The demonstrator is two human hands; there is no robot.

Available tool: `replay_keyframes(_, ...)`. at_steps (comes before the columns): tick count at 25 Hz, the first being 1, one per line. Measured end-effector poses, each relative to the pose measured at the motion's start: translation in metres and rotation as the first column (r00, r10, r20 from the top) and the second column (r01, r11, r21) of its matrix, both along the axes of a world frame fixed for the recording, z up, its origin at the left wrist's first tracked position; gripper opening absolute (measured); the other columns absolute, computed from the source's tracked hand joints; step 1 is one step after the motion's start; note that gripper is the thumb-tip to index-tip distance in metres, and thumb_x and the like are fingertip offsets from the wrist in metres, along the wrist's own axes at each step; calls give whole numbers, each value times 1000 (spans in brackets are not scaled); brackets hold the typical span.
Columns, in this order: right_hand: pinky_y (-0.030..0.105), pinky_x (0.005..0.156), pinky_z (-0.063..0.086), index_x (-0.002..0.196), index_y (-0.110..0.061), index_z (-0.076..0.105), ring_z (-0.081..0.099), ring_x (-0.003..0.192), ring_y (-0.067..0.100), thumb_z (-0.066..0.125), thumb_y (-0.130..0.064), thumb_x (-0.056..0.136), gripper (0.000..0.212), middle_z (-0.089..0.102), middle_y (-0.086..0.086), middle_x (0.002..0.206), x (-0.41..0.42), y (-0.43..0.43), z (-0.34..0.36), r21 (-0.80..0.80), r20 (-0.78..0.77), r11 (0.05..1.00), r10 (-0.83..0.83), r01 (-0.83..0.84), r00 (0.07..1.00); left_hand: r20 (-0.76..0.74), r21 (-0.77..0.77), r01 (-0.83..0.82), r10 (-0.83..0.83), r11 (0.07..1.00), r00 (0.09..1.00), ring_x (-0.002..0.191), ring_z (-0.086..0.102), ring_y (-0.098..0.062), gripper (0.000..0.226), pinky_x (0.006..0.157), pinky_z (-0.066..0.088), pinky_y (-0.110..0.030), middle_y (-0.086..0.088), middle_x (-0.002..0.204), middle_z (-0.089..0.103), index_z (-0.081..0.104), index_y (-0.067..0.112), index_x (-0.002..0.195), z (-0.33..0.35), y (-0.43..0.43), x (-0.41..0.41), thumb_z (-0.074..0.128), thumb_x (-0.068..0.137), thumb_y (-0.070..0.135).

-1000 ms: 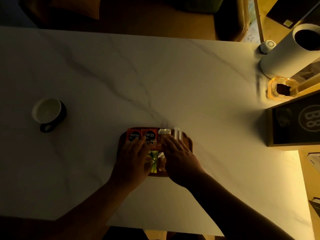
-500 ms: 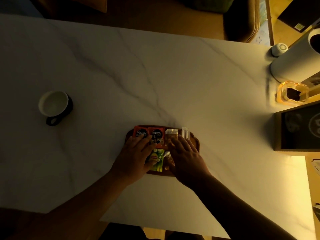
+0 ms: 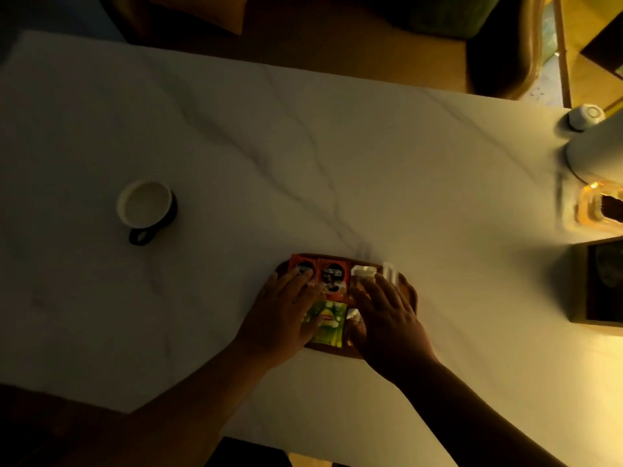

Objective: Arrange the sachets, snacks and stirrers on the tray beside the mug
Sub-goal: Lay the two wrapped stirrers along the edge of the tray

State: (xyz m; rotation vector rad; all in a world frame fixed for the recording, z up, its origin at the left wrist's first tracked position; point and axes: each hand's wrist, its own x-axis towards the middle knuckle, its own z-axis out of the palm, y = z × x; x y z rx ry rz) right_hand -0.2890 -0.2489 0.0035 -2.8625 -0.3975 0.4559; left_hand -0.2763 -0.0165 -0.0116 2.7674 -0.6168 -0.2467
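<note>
Squaring sachets on the tray (image 3: 409,291), lower centre of frame: left hand (image 3: 281,315) and right hand (image 3: 387,315) lie flat, fingers spread, grasping nothing. Judgement: press lightly, nudge edges flush. Red sachets (image 3: 332,276) read "Nescafé"; green sachet (image 3: 328,320) illegible. Stirrers (image 3: 388,272) at tray's right; mug (image 3: 146,207) well apart, left, on the worktop (image 3: 337,146).

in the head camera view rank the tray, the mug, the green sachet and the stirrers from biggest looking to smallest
1. tray, partly hidden by both hands
2. mug
3. green sachet, edge under the left hand
4. stirrers, partly covered by the right hand
</note>
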Motion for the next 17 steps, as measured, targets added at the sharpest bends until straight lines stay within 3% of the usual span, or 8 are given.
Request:
replay_keyframes(5, 44, 117, -11, 158, -34, 8, -9, 154, 28, 28, -67, 94, 75, 5, 2, 168, 22, 43, -3, 6, -51, 999, 43, -43, 998, -2, 56, -199, 200, 978, 980, 143, 38, -34, 61, 114, 31, -58, -12, 156, 41, 46, 19, 147, -1, 50, 0, 46, 97, 54)
replay_keyframes(6, 46, 119, -5, 158, -33, 13, -2, 155, 29, 30, -67, 93, 75, 11, 2, 169, 28, 47, -3, 12, -57, 1000, 1, 0, 998, -13, 70, -241, 242, 968, 970, 143, 37, -33, 61, 114, 32, -57, -12, 156, 41, 45, 19, 147, -4, 62, 0, 44, 97, 55)
replay_keyframes(8, 54, 118, 23, 154, -29, 30, 24, 150, 32, 42, -62, 92, 71, 35, 5, 163, 34, 42, 2, 50, -27, 971, -235, 236, 972, -19, 83, -269, 271, 960, 962, 134, 49, -34, 58, 107, 43, -51, -14, 148, 51, 54, 15, 139, -11, 81, -2, 46, 96, 53)
replay_keyframes(10, 55, 104, 44, 148, -24, 39, 42, 138, 33, 54, -52, 92, 65, 48, 9, 152, 31, 20, 8, 104, 6, 863, -497, 494, 868, 1, 71, -267, 268, 961, 963, 113, 60, -34, 52, 91, 52, -44, -13, 128, 62, 63, 11, 125, -15, 90, -2, 49, 92, 49)
replay_keyframes(14, 50, 87, 56, 143, -18, 50, 60, 117, 35, 53, -43, 97, 52, 57, 15, 138, 4, -23, 7, 43, -72, 753, -653, 657, 754, -72, 19, -301, 301, 954, 951, 96, 62, -28, 44, 75, 54, -38, -8, 108, 64, 68, 13, 116, -14, 74, 3, 54, 90, 45)
replay_keyframes(16, 34, 68, 59, 138, -18, 56, 67, 92, 18, 57, -42, 99, 46, 64, 10, 127, -8, -33, 3, 75, -161, 691, -703, 719, 692, -175, -17, -369, 361, 929, 916, 94, 65, -27, 36, 74, 53, -36, -6, 106, 66, 67, 17, 117, -11, 62, 5, 60, 91, 39)
replay_keyframes(17, 24, 58, 53, 134, -17, 59, 65, 80, 8, 59, -39, 99, 41, 68, 7, 117, -11, -35, 1, 101, -186, 663, -720, 742, 668, -226, -31, -420, 403, 907, 887, 94, 66, -26, 33, 74, 52, -34, -5, 107, 67, 66, 18, 118, -9, 58, 7, 62, 91, 37)
